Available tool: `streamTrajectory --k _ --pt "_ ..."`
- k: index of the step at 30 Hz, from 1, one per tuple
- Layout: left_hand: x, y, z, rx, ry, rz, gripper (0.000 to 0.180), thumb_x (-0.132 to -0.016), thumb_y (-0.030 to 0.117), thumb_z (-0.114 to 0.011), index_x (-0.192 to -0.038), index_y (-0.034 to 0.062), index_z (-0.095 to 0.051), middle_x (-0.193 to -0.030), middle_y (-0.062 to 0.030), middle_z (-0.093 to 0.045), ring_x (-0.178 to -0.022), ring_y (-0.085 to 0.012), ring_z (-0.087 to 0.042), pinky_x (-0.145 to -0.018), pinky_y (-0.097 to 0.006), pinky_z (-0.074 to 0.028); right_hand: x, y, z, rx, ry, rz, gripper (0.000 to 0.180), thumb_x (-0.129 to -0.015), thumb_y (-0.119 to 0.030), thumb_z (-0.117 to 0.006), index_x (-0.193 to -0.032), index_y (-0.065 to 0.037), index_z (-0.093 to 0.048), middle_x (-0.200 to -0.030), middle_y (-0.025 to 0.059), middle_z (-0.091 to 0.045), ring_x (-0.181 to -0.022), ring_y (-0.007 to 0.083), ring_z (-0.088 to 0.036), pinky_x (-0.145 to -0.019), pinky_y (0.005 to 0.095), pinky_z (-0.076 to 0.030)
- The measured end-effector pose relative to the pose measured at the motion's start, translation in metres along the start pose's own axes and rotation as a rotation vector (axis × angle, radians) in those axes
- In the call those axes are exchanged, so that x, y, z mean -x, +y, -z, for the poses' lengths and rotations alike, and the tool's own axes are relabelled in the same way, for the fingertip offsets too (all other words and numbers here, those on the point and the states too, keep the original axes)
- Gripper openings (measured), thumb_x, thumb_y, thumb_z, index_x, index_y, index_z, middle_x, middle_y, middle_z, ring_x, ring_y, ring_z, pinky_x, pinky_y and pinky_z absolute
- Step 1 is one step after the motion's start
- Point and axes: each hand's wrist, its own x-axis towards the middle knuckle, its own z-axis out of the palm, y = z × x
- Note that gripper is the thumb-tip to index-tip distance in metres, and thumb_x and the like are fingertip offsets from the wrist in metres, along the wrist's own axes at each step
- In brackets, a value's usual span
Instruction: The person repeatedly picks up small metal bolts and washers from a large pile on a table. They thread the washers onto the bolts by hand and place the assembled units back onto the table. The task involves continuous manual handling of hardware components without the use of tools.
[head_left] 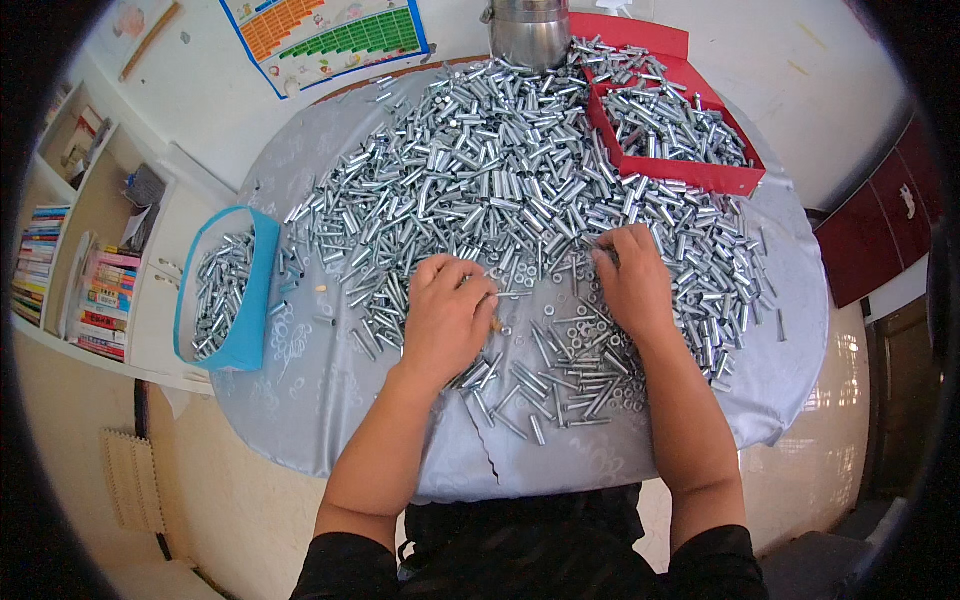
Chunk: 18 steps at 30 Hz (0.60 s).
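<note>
A large heap of shiny metal sleeves and bolts covers much of the table. At the left front of the heap, my left hand is closed, its fingers curled down. A thin bolt shows by its fingertips; whether they grip it is unclear. My right hand is bent over the pieces to the right, thumb and fingers drawn together, and what they hold is hidden. Between my forearms lies a smaller spread of loose bolts. Small washers or nuts are scattered just above it.
A red box full of metal pieces stands at the far right, beside a steel pot. On the left is a blue bin holding more pieces. The grey tablecloth has a dark tear near the front edge.
</note>
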Motion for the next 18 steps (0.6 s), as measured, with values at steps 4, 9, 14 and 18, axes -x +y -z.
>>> streamTrajectory --k 4,9,14,18 --pt "0.001 0.0 -0.005 0.19 0.056 0.058 0.011 -0.081 0.009 -0.065 -0.091 0.0044 -0.067 -0.09 -0.0092 -0.066 -0.086 -0.0294 -0.059 -0.079 -0.039 -0.046 0.005 -0.016 0.012 -0.146 -0.103 0.032 0.015 -0.084 -0.013 -0.063 -0.098 -0.006 -0.061 -0.092 0.0137 -0.063 -0.085 0.0354 -0.062 -0.073 0.0432 -0.05" --pt "0.0 0.007 -0.006 0.298 0.114 0.086 0.008 -0.083 0.008 -0.064 -0.089 0.0027 -0.066 -0.086 -0.01 -0.068 -0.078 -0.0291 -0.062 -0.07 -0.038 -0.048 0.012 -0.016 0.009 -0.205 -0.21 0.207 0.014 -0.087 -0.014 -0.061 -0.099 -0.007 -0.06 -0.093 0.0131 -0.065 -0.084 0.0337 -0.063 -0.072 0.0417 -0.05" --pt "0.001 0.006 -0.008 0.33 0.144 0.109 0.008 -0.083 0.007 -0.064 -0.089 0.0029 -0.066 -0.085 -0.0097 -0.068 -0.078 -0.0284 -0.062 -0.07 -0.037 -0.048 0.013 -0.018 0.009 -0.182 -0.225 0.238 0.014 -0.087 -0.015 -0.061 -0.098 -0.007 -0.06 -0.091 0.0124 -0.064 -0.083 0.0334 -0.063 -0.071 0.0415 -0.051" --pt "-0.001 0.008 -0.006 0.325 0.138 0.103 0.008 -0.083 0.007 -0.064 -0.089 0.0032 -0.067 -0.084 -0.0095 -0.068 -0.078 -0.0283 -0.063 -0.07 -0.037 -0.048 0.014 -0.023 0.011 -0.181 -0.267 0.227 0.013 -0.087 -0.015 -0.061 -0.097 -0.007 -0.061 -0.09 0.0121 -0.064 -0.083 0.0338 -0.063 -0.071 0.0416 -0.05"
